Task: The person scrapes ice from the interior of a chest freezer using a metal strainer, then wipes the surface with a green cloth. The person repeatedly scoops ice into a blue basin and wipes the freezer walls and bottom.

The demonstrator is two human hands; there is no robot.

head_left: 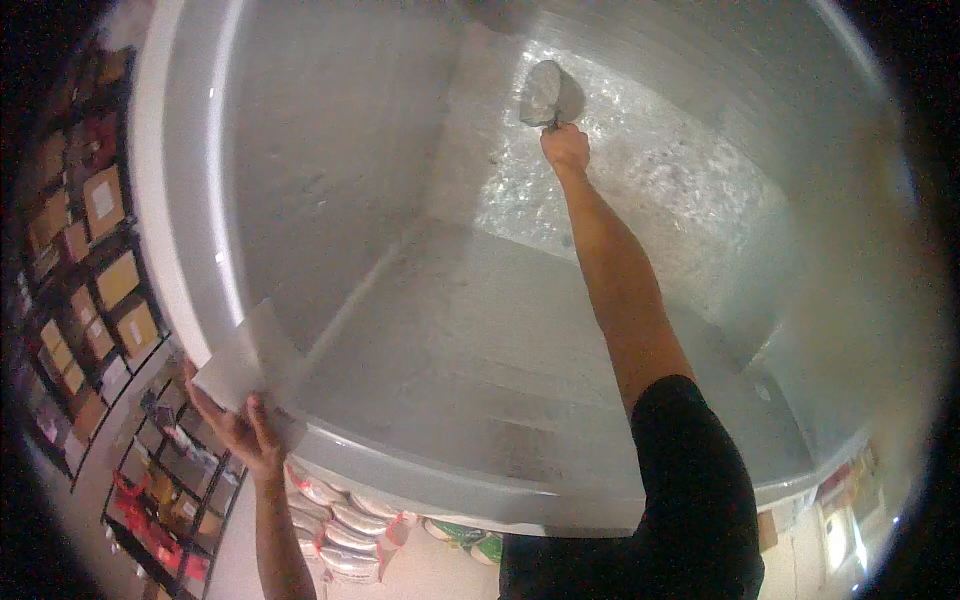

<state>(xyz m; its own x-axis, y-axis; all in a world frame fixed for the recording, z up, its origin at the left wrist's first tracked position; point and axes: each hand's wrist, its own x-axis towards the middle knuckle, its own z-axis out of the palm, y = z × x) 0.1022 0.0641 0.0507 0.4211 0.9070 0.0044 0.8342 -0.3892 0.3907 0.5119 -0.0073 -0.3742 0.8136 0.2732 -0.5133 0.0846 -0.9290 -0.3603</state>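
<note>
Far down inside a deep white bin [337,172], my right hand [567,147] grips the handle of a scoop [541,94]. The scoop's head is over a bright layer of what looks like ice [675,176] on the bin's floor, and it casts a shadow there. Whether the scoop holds anything is hard to tell. At the bin's near left corner, my left hand [247,435] holds a pale translucent plastic piece [244,360], perhaps a bag, between thumb and fingers. That piece overlaps the rim [180,285] in view.
The bin's near rim [465,487] runs close to my body. Below it lie several stacked filled bags [349,532] and a green-and-white bag [465,540]. To the left stand shelves with cardboard boxes [118,279] and a rack with red items [150,517].
</note>
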